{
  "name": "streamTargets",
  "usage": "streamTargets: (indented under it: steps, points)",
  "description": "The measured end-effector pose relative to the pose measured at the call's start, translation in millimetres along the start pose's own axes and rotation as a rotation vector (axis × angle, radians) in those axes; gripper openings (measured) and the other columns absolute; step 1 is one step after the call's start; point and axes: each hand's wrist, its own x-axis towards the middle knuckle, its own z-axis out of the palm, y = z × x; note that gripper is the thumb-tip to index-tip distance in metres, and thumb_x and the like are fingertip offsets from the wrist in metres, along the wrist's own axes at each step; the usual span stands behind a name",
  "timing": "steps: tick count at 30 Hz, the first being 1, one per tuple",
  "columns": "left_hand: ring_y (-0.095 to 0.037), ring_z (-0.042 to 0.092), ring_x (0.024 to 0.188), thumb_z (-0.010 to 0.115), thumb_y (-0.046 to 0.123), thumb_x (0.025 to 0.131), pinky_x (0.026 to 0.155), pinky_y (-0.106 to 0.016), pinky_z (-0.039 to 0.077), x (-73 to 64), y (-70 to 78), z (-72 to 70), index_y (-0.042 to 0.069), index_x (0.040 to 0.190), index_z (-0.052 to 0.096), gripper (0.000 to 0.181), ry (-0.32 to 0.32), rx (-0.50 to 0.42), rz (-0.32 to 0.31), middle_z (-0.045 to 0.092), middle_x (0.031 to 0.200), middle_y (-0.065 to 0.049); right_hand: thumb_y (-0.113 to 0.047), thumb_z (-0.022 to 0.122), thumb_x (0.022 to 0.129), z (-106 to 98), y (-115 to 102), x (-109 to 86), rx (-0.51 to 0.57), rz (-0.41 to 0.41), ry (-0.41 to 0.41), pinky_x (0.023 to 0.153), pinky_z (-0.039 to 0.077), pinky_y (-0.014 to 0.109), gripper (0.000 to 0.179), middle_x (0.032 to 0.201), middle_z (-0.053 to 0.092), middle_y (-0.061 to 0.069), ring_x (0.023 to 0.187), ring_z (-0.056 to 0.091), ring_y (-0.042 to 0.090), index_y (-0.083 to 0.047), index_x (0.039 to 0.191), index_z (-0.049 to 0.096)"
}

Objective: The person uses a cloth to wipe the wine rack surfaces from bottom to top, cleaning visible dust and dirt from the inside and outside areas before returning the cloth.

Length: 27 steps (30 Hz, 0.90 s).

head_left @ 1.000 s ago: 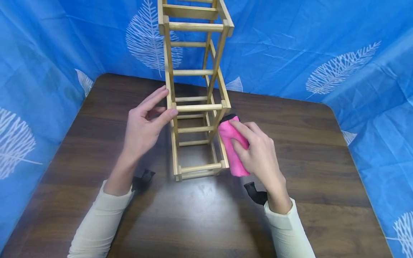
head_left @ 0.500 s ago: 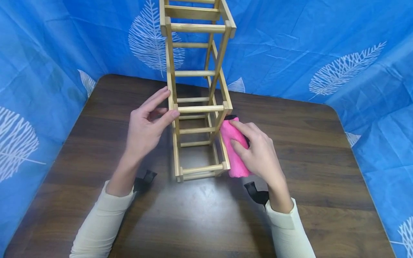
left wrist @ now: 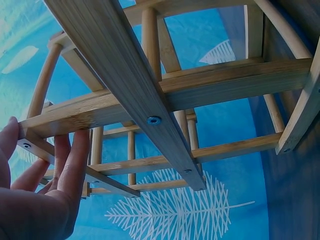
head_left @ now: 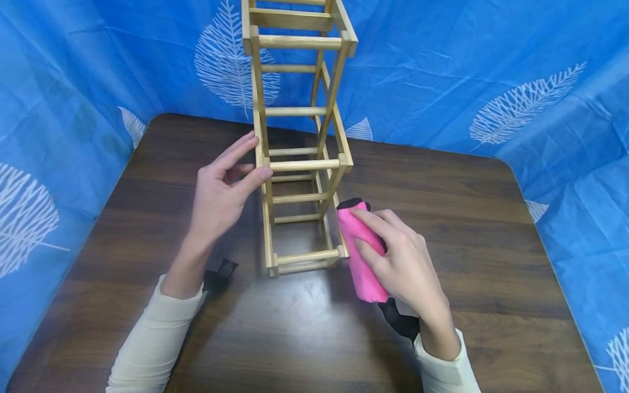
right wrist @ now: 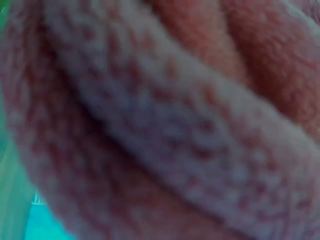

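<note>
A tall wooden rack [head_left: 304, 164] of light slats and round rods stands upright in the head view, its top cut off by the frame. My left hand [head_left: 218, 188] holds its left side rail at the middle tier, thumb at the front corner and fingers along the side. In the left wrist view those fingers [left wrist: 75, 165] reach around the wooden rail [left wrist: 100, 112]. My right hand [head_left: 405, 262] grips a folded pink cloth [head_left: 361, 256] with a black edge, beside the lower right rail. Fuzzy folds of the cloth [right wrist: 175, 125] fill most of the right wrist view.
The rack stands on a dark brown wooden table [head_left: 304, 338] with rounded back corners. A blue curtain [head_left: 417, 71] with white leaf prints hangs behind and along both sides. Black straps [head_left: 400, 322] sit by the wrists.
My right hand has drawn the pink cloth down and toward me along the rack's lower right rail. My left hand keeps its hold on the rack, which stays in place.
</note>
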Motion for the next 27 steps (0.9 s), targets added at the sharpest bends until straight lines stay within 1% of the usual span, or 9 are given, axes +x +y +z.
streamTargets:
  steps: [4, 8, 11, 19, 24, 27]
  points:
    - [-0.018, 0.066, 0.097, 0.076, 0.005, 0.087, 0.078, -0.025, 0.054, 0.7, -1.8, 0.6, 0.007, 0.134, 0.062, 0.049, 0.000, -0.016, 0.003, 0.056, 0.139, 0.009, -0.006, 0.077, 0.083, -3, -3, -4.5, -0.013, -0.011, 0.002, 0.054, 0.048, 0.030, 0.052, 0.105, 0.065, 0.001, 0.073, 0.057, 0.012, -0.016, 0.132, 0.065]
    - [-0.018, 0.067, 0.097, 0.075, 0.002, 0.086, 0.079, -0.025, 0.054, 0.1, -1.7, 0.2, 0.005, 0.133, 0.062, 0.049, 0.010, -0.046, 0.006, 0.056, 0.139, 0.008, -0.006, 0.076, 0.083, -5, -8, -7.6, -0.038, -0.043, -0.002, 0.053, 0.046, 0.028, 0.050, 0.104, 0.064, -0.001, 0.071, 0.055, 0.009, -0.015, 0.131, 0.066]
    - [-0.018, 0.067, 0.097, 0.075, 0.000, 0.086, 0.079, -0.024, 0.055, -0.1, -1.9, 0.0, 0.004, 0.133, 0.062, 0.049, 0.013, -0.059, 0.008, 0.057, 0.139, 0.007, -0.007, 0.076, 0.082, -9, -11, -9.4, -0.035, -0.059, -0.002, 0.053, 0.046, 0.028, 0.050, 0.104, 0.064, -0.003, 0.071, 0.055, 0.008, -0.016, 0.130, 0.066]
    - [-0.018, 0.068, 0.094, 0.075, 0.000, 0.086, 0.075, -0.022, 0.055, 1.2, -1.5, 0.2, 0.004, 0.133, 0.062, 0.049, 0.008, -0.063, 0.009, 0.057, 0.138, 0.007, -0.008, 0.074, 0.084, -11, -14, -8.9, -0.014, -0.053, -0.012, 0.051, 0.045, 0.026, 0.047, 0.103, 0.064, -0.004, 0.068, 0.054, 0.007, -0.015, 0.130, 0.066]
    - [-0.018, 0.067, 0.096, 0.076, 0.002, 0.086, 0.077, -0.023, 0.055, 1.3, -1.1, 0.0, 0.004, 0.132, 0.063, 0.048, 0.010, -0.047, 0.001, 0.057, 0.138, 0.008, -0.008, 0.075, 0.083, -7, -19, -9.6, -0.049, -0.084, 0.010, 0.052, 0.047, 0.028, 0.047, 0.102, 0.064, -0.002, 0.068, 0.056, 0.008, -0.015, 0.129, 0.067]
    - [-0.018, 0.066, 0.098, 0.076, 0.002, 0.086, 0.080, -0.024, 0.054, 1.3, -1.2, -0.1, 0.004, 0.132, 0.063, 0.048, 0.008, -0.043, 0.006, 0.057, 0.139, 0.007, -0.008, 0.078, 0.081, -7, -26, -10.7, -0.089, -0.112, 0.040, 0.053, 0.049, 0.030, 0.048, 0.103, 0.065, 0.000, 0.070, 0.059, 0.011, -0.015, 0.128, 0.068]
